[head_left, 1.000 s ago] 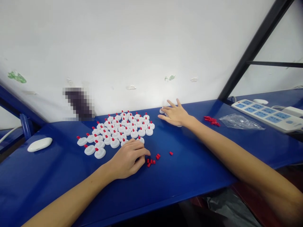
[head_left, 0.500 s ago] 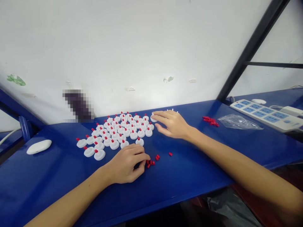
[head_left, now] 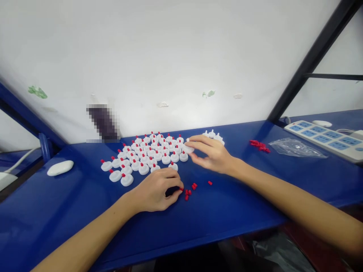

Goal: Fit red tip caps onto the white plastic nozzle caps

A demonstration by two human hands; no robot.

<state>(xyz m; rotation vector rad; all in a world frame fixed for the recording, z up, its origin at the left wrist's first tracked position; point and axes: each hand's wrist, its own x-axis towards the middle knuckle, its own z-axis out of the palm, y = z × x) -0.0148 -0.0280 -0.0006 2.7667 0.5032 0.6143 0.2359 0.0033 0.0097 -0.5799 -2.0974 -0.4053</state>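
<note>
My left hand point(head_left: 159, 189) is closed in a pinch on a small red cap point(head_left: 181, 189) low over the table. Beside its fingertips lie several loose red caps point(head_left: 188, 192), and one more red cap point(head_left: 210, 183) sits farther right. Between the thumb and fingers of my right hand point(head_left: 214, 153) is a white round lid with a nozzle point(head_left: 188, 147), its tip bare. To the left spread several white lids with red tips point(head_left: 143, 155), standing nozzle up. Behind my right hand stand several white lids without red tips point(head_left: 211, 134), partly hidden.
The blue table point(head_left: 215, 215) meets a white wall at the back. At right are a pile of red caps point(head_left: 259, 146), a clear plastic bag point(head_left: 295, 147) and a power strip point(head_left: 326, 138). A white oval object point(head_left: 60, 168) lies at left, with a black metal post point(head_left: 306, 64) back right.
My left hand has pinched a red cap from the loose group. My right hand has taken hold of a white lid and tilted it. The view has shifted slightly.
</note>
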